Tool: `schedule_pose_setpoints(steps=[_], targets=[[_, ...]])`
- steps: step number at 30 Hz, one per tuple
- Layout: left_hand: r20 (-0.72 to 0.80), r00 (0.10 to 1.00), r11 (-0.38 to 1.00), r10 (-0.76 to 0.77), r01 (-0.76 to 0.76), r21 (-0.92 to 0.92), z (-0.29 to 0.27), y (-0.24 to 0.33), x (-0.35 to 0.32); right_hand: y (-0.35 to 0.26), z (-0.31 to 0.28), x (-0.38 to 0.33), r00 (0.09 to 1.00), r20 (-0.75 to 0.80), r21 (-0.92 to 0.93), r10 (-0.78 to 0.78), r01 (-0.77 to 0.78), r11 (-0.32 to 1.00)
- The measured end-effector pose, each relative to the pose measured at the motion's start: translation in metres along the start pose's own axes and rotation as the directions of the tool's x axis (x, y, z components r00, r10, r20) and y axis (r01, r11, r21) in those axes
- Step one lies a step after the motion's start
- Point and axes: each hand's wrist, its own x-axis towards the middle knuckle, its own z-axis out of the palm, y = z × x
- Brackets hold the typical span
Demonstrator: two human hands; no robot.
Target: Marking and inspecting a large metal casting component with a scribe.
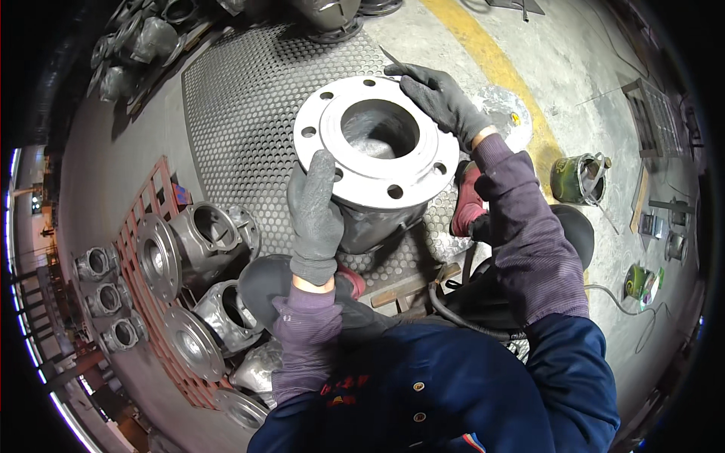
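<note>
A large grey metal valve body [375, 151] stands upright on the perforated metal plate [242, 98], its round bolt-holed flange [332, 124] facing up, just ahead of the person's knees. The left hand [316, 215], gloved, lies flat with its fingers pressed together against the near rim of the flange, and the right hand [439, 98], also gloved, rests over the far right rim while pinching a thin metal tool [394, 59] whose tip sticks out past the fingers (what kind of tool it is cannot be made out). The work in hand looks like steadying or turning the heavy casting so its face can be worked. To do that well, it seems wise to keep the left palm low on the rim as a brace, move the piece in small turns, and keep fingers out of the bolt holes and the central bore [380, 128]. The red shoe [468, 200] sits close beside the base, so a tip that way could pinch it. More valve castings [198, 241] lie on a red grid rack [155, 196] to the left, and a green can [575, 179] stands well apart on the floor to the right.
</note>
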Motion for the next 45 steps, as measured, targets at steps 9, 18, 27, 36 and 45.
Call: schedule_pose_setpoints(steps=[9,18,27,36,45], targets=[[0.170,0.849,0.670,-0.500,0.503,-0.546,0.046,0.045,0.038,0.035,-0.033,0.023,0.995,0.010,-0.061,0.101,-0.100,0.993],[0.196,0.706,0.500,-0.681,0.643,-0.580,0.066,0.075,0.047,0.042,-0.054,0.011,0.963,-0.270,-0.541,-0.016,-0.138,0.830],[0.116,0.789,0.446,-0.603,0.454,-0.771,0.062,0.039,0.049,-0.098,-0.099,-0.038,0.946,0.298,-0.799,-0.129,0.321,0.508],[0.212,0.754,0.450,-0.622,0.566,-0.691,0.057,0.026,0.039,-0.123,-0.016,-0.032,0.869,0.408,-0.884,0.279,0.453,-0.119],[0.210,0.726,0.483,-0.655,0.616,-0.623,0.037,0.034,0.036,-0.101,0.008,-0.018,0.908,0.246,-0.952,0.338,0.161,0.259]])
